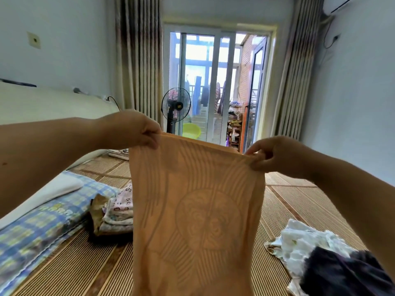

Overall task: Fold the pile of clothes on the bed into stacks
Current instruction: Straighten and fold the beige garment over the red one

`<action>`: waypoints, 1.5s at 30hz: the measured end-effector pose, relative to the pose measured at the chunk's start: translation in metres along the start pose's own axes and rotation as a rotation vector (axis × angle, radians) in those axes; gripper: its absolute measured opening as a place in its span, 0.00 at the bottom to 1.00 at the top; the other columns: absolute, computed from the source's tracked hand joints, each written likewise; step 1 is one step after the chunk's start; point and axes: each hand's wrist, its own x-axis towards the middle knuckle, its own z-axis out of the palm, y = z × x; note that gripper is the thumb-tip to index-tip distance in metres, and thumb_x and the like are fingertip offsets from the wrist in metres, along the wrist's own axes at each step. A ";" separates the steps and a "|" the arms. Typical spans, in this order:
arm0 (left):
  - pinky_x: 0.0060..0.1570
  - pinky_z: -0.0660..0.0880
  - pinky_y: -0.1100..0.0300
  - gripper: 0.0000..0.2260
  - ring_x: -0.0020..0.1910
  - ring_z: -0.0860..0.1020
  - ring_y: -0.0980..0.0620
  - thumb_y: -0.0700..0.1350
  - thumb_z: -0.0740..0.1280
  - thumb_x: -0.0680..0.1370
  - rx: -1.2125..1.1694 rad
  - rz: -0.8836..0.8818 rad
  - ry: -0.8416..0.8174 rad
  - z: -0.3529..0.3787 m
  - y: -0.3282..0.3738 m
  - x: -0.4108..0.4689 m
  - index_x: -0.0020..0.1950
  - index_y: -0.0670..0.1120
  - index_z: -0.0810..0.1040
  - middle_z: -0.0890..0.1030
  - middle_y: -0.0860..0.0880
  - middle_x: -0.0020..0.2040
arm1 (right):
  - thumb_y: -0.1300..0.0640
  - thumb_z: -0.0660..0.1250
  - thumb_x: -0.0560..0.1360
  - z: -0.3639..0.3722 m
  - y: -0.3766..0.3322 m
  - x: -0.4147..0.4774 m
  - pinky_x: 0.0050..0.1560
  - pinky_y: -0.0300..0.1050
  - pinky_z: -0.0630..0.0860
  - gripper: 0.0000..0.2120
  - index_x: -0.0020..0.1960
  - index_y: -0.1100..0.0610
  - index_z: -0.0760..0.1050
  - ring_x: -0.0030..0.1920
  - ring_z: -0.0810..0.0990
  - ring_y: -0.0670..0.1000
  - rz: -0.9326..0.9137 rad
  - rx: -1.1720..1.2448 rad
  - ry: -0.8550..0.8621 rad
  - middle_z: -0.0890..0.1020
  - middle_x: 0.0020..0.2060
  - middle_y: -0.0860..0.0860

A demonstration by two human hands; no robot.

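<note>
An orange garment (196,214) with a round printed pattern hangs upright in front of me, above the bed. My left hand (136,130) pinches its top left corner and my right hand (275,154) pinches its top right corner. Its lower end runs out of the frame. A folded stack of patterned clothes (116,212) rests on the bed to the left, partly hidden behind the garment. To the right lies an unfolded pile of white clothes (303,242) and dark clothes (342,274).
A woven bamboo mat (288,206) covers the bed. A blue checked pillow (42,223) lies at the left by the cream headboard (53,103). Beyond the bed stand a black fan (175,107), a green basin (191,130) and glass balcony doors (213,86).
</note>
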 end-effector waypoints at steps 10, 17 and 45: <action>0.33 0.62 0.71 0.08 0.31 0.68 0.64 0.49 0.69 0.77 0.089 0.084 -0.060 0.027 -0.008 -0.002 0.42 0.45 0.78 0.69 0.60 0.30 | 0.59 0.64 0.77 0.024 0.003 -0.002 0.41 0.28 0.68 0.28 0.65 0.31 0.60 0.41 0.74 0.37 -0.194 -0.198 -0.045 0.73 0.40 0.42; 0.33 0.59 0.73 0.09 0.30 0.66 0.68 0.47 0.70 0.76 0.052 0.173 -0.018 0.037 -0.014 -0.004 0.38 0.50 0.74 0.66 0.62 0.30 | 0.55 0.66 0.75 0.034 0.015 -0.001 0.48 0.46 0.76 0.07 0.51 0.50 0.81 0.42 0.78 0.45 -0.106 -0.375 -0.164 0.81 0.42 0.47; 0.36 0.68 0.67 0.14 0.36 0.75 0.63 0.49 0.71 0.75 -0.059 -0.018 -0.048 0.062 -0.046 -0.007 0.35 0.62 0.70 0.75 0.61 0.32 | 0.62 0.61 0.78 0.040 0.030 -0.015 0.54 0.38 0.74 0.20 0.63 0.40 0.75 0.46 0.77 0.39 0.116 -0.124 -0.312 0.79 0.49 0.38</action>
